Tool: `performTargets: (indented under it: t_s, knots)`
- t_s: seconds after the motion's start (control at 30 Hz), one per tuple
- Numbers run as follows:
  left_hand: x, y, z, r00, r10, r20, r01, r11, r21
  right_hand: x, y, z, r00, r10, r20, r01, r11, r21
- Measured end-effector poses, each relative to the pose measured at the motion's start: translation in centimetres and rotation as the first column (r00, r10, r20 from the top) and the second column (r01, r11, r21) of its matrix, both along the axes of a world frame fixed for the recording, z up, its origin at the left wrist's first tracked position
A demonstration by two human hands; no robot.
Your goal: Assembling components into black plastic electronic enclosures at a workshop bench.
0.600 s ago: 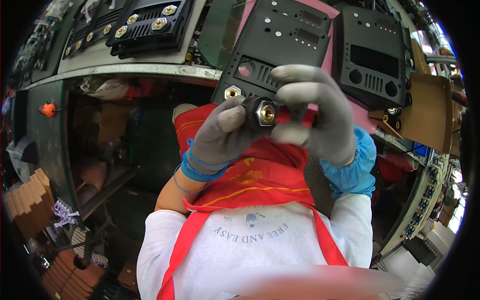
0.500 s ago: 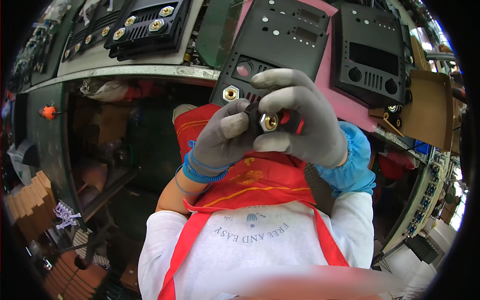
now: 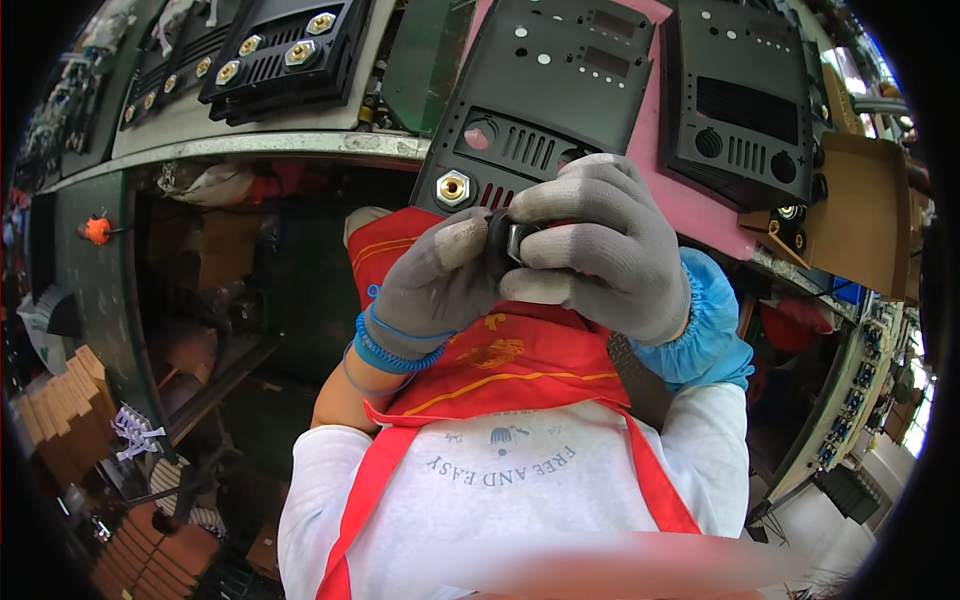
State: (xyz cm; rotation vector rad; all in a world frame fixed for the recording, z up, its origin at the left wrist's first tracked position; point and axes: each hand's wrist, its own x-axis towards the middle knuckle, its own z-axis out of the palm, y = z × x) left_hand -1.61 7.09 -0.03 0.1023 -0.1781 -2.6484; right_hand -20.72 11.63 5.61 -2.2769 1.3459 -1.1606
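Observation:
In front of the red apron, my gloved left hand [image 3: 425, 275] pinches a black panel socket [image 3: 498, 240] between thumb and fingers. A silver hex nut [image 3: 516, 243] sits at the socket's end. My gloved right hand [image 3: 615, 245] has its fingers closed on that nut, hiding the brass centre. Just beyond both hands lies a dark grey front panel [image 3: 570, 90] with round holes and slots. One like socket with a brass centre and hex nut [image 3: 453, 188] is fitted at its near left corner. The right hand covers part of the panel's near edge.
A second dark panel [image 3: 740, 100] lies to the right on a pink sheet [image 3: 655, 190]. An open cardboard box [image 3: 860, 215] stands at the far right. Panels with fitted brass sockets [image 3: 285, 60] rest on the left bench, whose metal edge [image 3: 300, 143] runs across.
My right fingers have closed in from a wide curl onto the nut, which has turned from facing me to edge-on. The panels shift slightly left in view.

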Motion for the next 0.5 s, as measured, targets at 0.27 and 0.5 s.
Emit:
performTargets:
  t_s: [0.27,0.5]
  knots:
    - [0.9,0.4,0.9,0.995,-0.065,0.08,0.062,0.997,0.034,-0.8,-0.5,0.5,0.992,0.123,0.02,-0.124,0.992,0.032]
    - [2.2,0.1,-0.3,0.962,0.013,0.274,0.044,0.979,-0.201,-0.5,1.0,2.4,0.997,0.073,-0.015,-0.074,0.995,-0.06]
